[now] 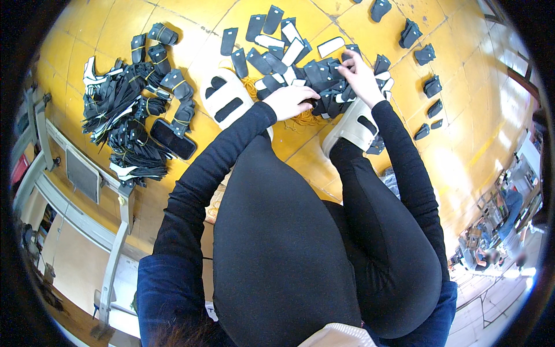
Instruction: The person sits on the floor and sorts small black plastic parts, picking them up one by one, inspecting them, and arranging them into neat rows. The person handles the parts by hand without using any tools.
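Observation:
A heap of dark fabric pieces (317,72), some showing white undersides, lies on the floor between my feet. My left hand (293,103) rests at the heap's near left side, its thumb and fingers apart over the dark pieces. My right hand (361,78) is raised at the right side of the heap. Its fingers are bent around the edge of a dark fabric piece (351,48), partly hidden behind them. Yellow rubber bands (306,118) are strewn under and beside the heap, with more by my left shoe.
Banded bundles of dark strips (136,87) lie at the left, beside a black phone (173,139). My white shoes (226,99) flank the heap. Small dark stacks (432,86) form a line on the right. A metal frame (110,231) stands at the left.

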### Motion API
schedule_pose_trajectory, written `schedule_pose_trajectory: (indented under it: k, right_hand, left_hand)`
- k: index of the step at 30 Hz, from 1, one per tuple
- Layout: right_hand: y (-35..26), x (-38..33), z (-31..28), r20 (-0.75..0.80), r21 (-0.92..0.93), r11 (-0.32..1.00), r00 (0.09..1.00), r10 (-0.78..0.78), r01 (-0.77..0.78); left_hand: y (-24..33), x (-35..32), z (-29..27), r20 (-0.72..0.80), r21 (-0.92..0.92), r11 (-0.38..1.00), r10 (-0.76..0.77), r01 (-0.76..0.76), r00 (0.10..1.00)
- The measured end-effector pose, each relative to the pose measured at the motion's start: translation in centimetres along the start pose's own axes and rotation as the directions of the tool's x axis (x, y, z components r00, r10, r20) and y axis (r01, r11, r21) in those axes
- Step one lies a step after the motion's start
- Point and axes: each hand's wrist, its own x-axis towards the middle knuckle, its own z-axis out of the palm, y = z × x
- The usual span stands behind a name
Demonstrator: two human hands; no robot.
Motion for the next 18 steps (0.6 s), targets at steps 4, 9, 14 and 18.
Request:
schedule_pose_trajectory:
  k: [4, 9, 14, 18]
  right_hand:
    - [0.1, -0.5, 0.2, 0.097, -0.169, 0.981, 0.992, -0.079, 0.095]
    - [-0.9, -1.5, 0.5, 0.058, -0.275, 0.888, 0.928, -0.367, 0.368]
    - [-2.6, -2.7, 1.3, -0.07, -0.597, 0.725, 0.878, -0.473, 0.343]
    - [-1.6, -2.4, 2.2, -0.066, -0.625, 0.7, 0.87, -0.489, 0.346]
  left_hand:
    - [0.0, 0.0, 0.1, 0.019, 0.011, 1.0, -0.01, 0.01, 1.0]
    - [0.0, 0.0, 0.6, -0.059, 0.065, 0.998, 0.004, -0.001, 0.998]
    - [1.0, 0.9, -1.5, -0.263, 0.403, 0.915, 0.11, 0.006, 0.959]
    - [-0.2, 3.6, -2.1, -0.371, 0.466, 0.882, 0.272, -0.075, 0.888]
